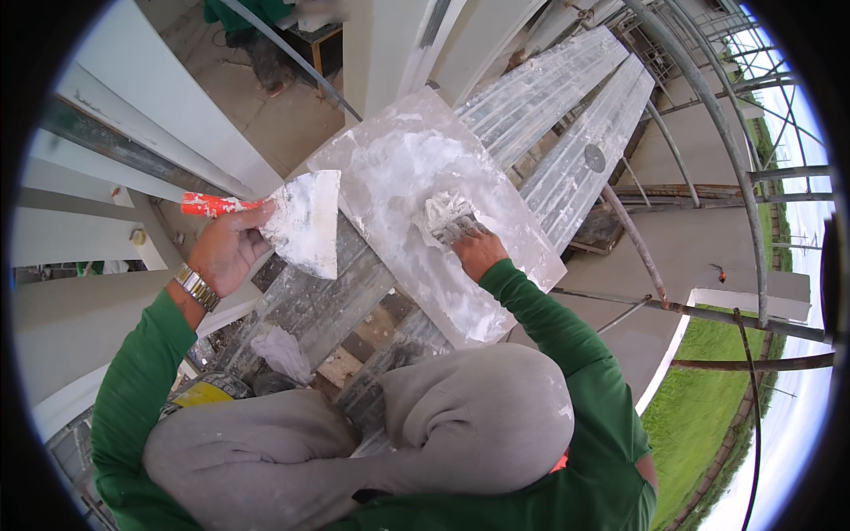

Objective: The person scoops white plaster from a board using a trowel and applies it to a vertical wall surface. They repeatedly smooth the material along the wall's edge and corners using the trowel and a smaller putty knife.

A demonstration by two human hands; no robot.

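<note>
My left hand (227,248) grips the orange handle of a wide putty knife (305,221), whose blade is smeared with white plaster and hangs over the left edge of the board. My right hand (478,250) holds a smaller scraper (447,219) pressed onto a lump of white plaster on a flat mixing board (390,159). The board lies on metal scaffold planks (567,115) and is coated in white plaster. I crouch, my grey-trousered knees (478,416) just below the board. A metal watch sits on my left wrist.
Scaffold tubes (708,115) curve along the right side, with a drop to grass (699,416) and a concrete slab below. White wall panels (159,115) rise at the left. A crumpled cloth (283,352) and a yellow object (202,394) lie near my left knee.
</note>
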